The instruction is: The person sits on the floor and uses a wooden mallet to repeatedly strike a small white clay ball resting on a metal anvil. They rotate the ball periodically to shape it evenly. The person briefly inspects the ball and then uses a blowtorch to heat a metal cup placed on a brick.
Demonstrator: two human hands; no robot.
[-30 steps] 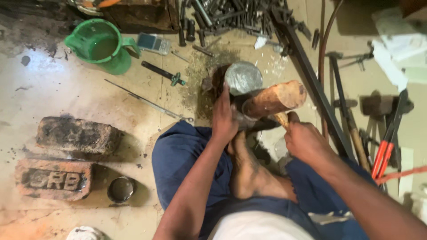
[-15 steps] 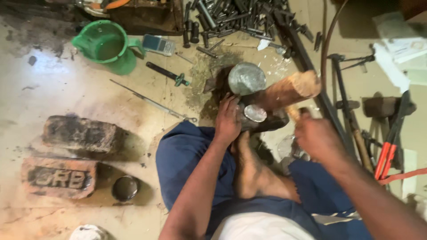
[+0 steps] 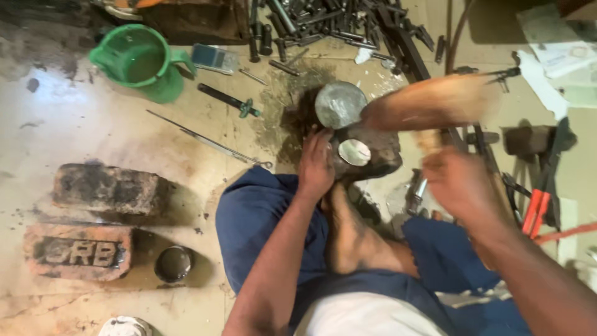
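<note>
- The floor is stained pale concrete.
- At 10 o'clock stands a green jug, with a screwdriver and a thin rod beside it.
- At 8 o'clock lie two bricks and a small round tin.
- At 12 o'clock sits a heap of dark metal bolts (tightly piled).
- At 3 o'clock lie red-handled pliers.

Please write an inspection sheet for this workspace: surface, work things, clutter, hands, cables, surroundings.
Surface: stained, dusty floor, person seated on it.
Work things: small metal disc on a dark block; larger metal disc behind it; wooden mallet, blurred.
Clutter: green jug, two bricks, screwdriver, thin rods, small round tin, pile of dark metal tools.
Hands: left hand steadies the block; right hand grips the mallet handle.
Cables: nothing seen for certain.
Surroundings: red-handled pliers, papers at right.
</note>
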